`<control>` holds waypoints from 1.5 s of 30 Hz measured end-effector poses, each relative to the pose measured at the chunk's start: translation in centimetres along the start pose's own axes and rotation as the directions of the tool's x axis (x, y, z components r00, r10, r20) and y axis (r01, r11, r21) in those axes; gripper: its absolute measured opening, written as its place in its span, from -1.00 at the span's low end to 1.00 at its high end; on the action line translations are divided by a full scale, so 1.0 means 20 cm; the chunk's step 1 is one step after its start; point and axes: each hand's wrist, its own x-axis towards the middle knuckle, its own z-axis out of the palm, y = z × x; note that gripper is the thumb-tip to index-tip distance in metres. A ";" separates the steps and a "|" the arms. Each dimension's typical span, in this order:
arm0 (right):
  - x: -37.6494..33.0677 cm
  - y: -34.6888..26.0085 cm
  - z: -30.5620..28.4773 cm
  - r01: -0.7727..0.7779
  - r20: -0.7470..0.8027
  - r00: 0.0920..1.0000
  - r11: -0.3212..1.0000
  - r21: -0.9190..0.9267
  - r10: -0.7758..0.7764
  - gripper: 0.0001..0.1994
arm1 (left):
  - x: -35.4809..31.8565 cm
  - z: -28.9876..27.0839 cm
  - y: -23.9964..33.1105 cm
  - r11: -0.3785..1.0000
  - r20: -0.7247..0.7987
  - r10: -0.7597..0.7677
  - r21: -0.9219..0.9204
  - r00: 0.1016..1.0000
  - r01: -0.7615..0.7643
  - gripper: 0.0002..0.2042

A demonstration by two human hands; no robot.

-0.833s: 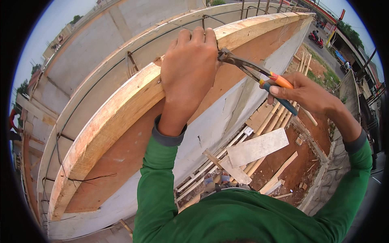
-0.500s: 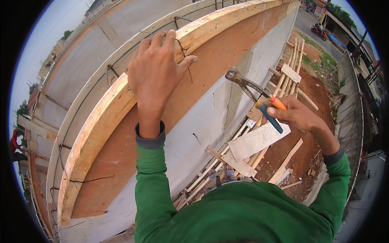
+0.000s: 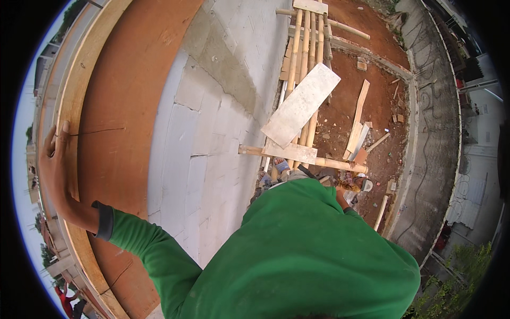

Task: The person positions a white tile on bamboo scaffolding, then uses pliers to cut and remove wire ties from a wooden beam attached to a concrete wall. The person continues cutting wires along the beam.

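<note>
My left hand [image 3: 57,167] is curled over a long curved timber [image 3: 74,80] at the left, its fingertips near a thin dark tie wire [image 3: 101,131]. That wire sticks out from the timber across an orange-brown board [image 3: 122,80]. My right arm is bent in at my waist. Only a bit of its wrist [image 3: 340,198] shows beside the green shirt, and its fingers are hidden behind my body. The pincers seen earlier are out of sight.
A grey block wall [image 3: 196,138] drops below the board. Beneath me, bamboo poles [image 3: 304,50] carry loose planks [image 3: 302,105]. Down on the red soil, a person in a pale helmet [image 3: 366,185] is close by. A concrete boundary wall [image 3: 433,122] runs along the right.
My view has swung right and down. The timber and my left hand now lie farther left. My right hand, which held the pincers out in front, has drawn in toward my waist.
</note>
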 end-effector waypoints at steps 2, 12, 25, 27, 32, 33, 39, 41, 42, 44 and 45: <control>-0.19 0.16 -0.08 -0.166 0.019 0.986 0.986 0.019 0.166 -0.63 | -0.01 -0.02 0.02 0.999 0.045 -0.015 -0.034 0.999 0.016 -0.17; -0.33 0.07 -0.35 -0.140 -0.009 0.990 0.988 0.061 0.141 -0.62 | -0.08 0.03 -0.02 0.993 0.007 -0.072 -0.094 0.997 0.072 -0.30; -0.49 -2.13 -0.22 0.614 0.176 0.728 0.744 0.263 -0.663 -0.67 | -0.09 0.01 0.01 0.956 -0.282 -0.220 -0.251 0.934 0.149 -0.39; -0.54 -2.43 -0.26 0.722 0.230 0.611 0.652 0.230 -0.757 -0.68 | -0.12 0.08 0.22 0.948 -0.638 -0.313 -0.251 0.703 0.195 -0.42; -0.94 -3.14 -0.48 0.879 0.373 0.373 0.453 0.151 -0.849 -0.66 | -0.02 0.38 0.86 0.994 -0.825 0.044 -0.022 0.564 -0.111 -0.59; -0.99 -3.26 -0.53 0.899 0.366 0.339 0.413 0.145 -0.867 -0.65 | 0.07 0.45 1.00 0.975 -0.787 0.138 0.000 0.602 -0.223 -0.61; -1.17 -3.72 -0.62 0.931 0.383 0.221 0.311 0.193 -0.897 -0.62 | 0.69 0.83 1.56 0.829 -0.520 0.476 -0.004 0.710 -0.559 -0.47; -1.11 -3.75 -0.61 0.911 0.366 0.235 0.335 0.238 -0.900 -0.63 | 0.83 0.94 1.63 0.867 -0.443 0.458 0.031 0.771 -0.497 -0.48; -1.05 -3.75 -0.59 0.895 0.365 0.259 0.364 0.259 -0.894 -0.63 | 0.88 0.98 1.65 0.882 -0.410 0.447 0.052 0.795 -0.469 -0.47; -0.93 -3.74 -0.57 0.838 0.368 0.313 0.437 0.326 -0.876 -0.64 | 0.92 1.03 1.70 0.878 -0.400 0.471 0.129 0.786 -0.461 -0.49; -0.90 -3.73 -0.56 0.799 0.369 0.346 0.477 0.367 -0.863 -0.65 | 0.93 1.06 1.71 0.876 -0.394 0.480 0.167 0.784 -0.453 -0.50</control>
